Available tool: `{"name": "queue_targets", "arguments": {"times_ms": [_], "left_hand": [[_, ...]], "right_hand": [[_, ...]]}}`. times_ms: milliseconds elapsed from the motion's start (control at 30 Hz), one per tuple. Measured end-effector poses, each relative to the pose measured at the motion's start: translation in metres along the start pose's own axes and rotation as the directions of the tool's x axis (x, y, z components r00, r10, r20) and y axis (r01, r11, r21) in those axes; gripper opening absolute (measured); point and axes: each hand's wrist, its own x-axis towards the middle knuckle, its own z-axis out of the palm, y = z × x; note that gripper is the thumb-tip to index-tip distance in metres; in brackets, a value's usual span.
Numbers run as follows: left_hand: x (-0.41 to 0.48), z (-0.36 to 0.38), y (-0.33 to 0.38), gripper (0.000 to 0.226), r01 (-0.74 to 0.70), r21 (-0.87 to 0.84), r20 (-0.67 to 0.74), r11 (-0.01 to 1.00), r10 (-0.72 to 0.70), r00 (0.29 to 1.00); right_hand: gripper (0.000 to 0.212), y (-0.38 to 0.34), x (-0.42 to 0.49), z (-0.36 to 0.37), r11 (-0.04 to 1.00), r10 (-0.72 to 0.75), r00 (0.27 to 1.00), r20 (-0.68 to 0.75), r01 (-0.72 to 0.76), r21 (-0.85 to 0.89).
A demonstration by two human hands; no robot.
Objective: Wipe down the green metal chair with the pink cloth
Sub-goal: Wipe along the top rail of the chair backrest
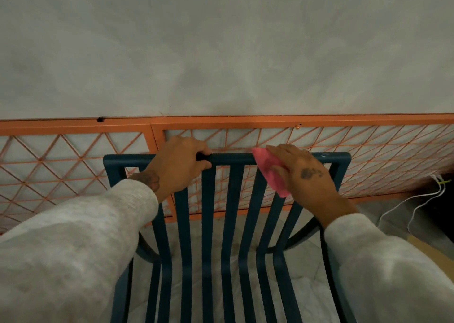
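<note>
While left hand is clenching the top rail of the green metal chair, right hand is pressing pink cloth onto it, fingers straight. Rail is running leftward from the cloth.

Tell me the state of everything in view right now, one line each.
Green metal chair: upright, before the orange lattice panel.
Left hand: grips the chair's top rail.
Pink cloth: spread against top rail and slats.
Right hand: flat, pressing the cloth.
White cables: loose, far right.
</note>
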Motion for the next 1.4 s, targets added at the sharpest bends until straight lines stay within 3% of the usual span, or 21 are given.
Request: {"name": "queue_targets", "arguments": {"times_ms": [167, 267, 367, 467, 600, 633, 700, 767, 833, 900, 1000, 1100, 1167, 1267, 1400], "left_hand": [[-0.003, 0.003, 0.001, 0.025, 0.019, -0.009, -0.028, 1.0, -0.019, 0.999], [-0.002, 0.0, 0.002, 0.013, 0.007, -0.028, -0.023, 1.0, -0.008, 1.0], [-0.002, -0.002, 0.003, 0.01, 0.002, -0.021, -0.005, 1.0, -0.002, 1.0], [0.0, -0.005, 0.004, 0.025, 0.032, 0.007, 0.011, 0.999, -0.032, 0.999], [0.009, -0.007, 0.01, 0.031, 0.082, 0.113, 0.064, 0.99, -0.09, 0.994], [0.011, -0.007, 0.013, 0.031, 0.075, 0.135, 0.084, 0.988, -0.087, 0.993], [0.015, -0.003, 0.025, 0.03, 0.026, 0.124, 0.118, 0.992, -0.041, 0.992], [0.019, 0.005, 0.042, 0.029, -0.035, 0.08, 0.127, 0.996, 0.025, 0.992], [0.026, 0.015, 0.057, 0.028, -0.078, 0.052, 0.141, 0.996, 0.07, 0.988], [0.034, 0.026, 0.07, 0.027, -0.099, 0.051, 0.167, 0.994, 0.089, 0.982], [0.043, 0.039, 0.084, 0.027, -0.11, 0.057, 0.172, 0.992, 0.099, 0.98], [0.046, 0.047, 0.089, 0.029, -0.058, 0.026, 0.137, 0.998, 0.054, 0.989], [0.045, 0.05, 0.089, 0.031, -0.039, 0.016, 0.115, 0.999, 0.037, 0.993], [0.043, 0.053, 0.088, 0.028, -0.033, 0.01, 0.088, 0.999, 0.032, 0.996], [0.043, 0.055, 0.084, 0.017, -0.046, -0.014, 0.065, 0.999, 0.047, 0.997]], "right_hand": [[0.031, -0.052, 0.017, 0.01, 0.997, -0.044, 0.998, 0.055, 0.04, 0.073], [0.02, -0.095, 0.028, 0.035, 0.991, -0.131, 0.989, -0.065, 0.133, 0.032], [0.023, -0.079, 0.029, 0.044, 0.986, -0.158, 0.985, -0.074, 0.161, 0.035], [0.034, -0.033, 0.018, 0.032, 0.984, -0.175, 0.984, -0.046, 0.173, -0.044], [0.037, 0.007, 0.004, 0.015, 0.998, -0.029, 0.998, -0.059, 0.025, -0.056], [0.039, 0.011, 0.002, 0.012, 1.0, -0.013, 0.998, -0.056, 0.013, 0.001], [0.042, 0.016, -0.006, -0.003, 0.942, 0.1, 0.994, -0.045, -0.08, 0.325], [0.043, 0.023, -0.016, -0.02, 0.731, 0.259, 0.964, -0.052, -0.161, 0.663], [0.037, 0.038, -0.024, -0.034, 0.575, 0.368, 0.927, -0.067, -0.171, 0.8], [0.03, 0.057, -0.029, -0.044, 0.521, 0.435, 0.899, -0.053, -0.203, 0.829], [0.029, 0.093, -0.026, -0.05, 0.576, 0.478, 0.878, -0.015, -0.3, 0.76], [0.033, 0.111, -0.02, -0.038, 0.784, 0.397, 0.917, 0.05, -0.367, 0.501], [0.034, 0.105, -0.017, -0.026, 0.872, 0.337, 0.94, 0.043, -0.329, 0.363], [0.035, 0.066, -0.007, -0.013, 0.914, 0.243, 0.969, 0.052, -0.246, 0.322], [0.034, 0.009, -0.002, 0.001, 0.969, -0.005, 1.0, -0.011, 0.008, 0.247]]}}
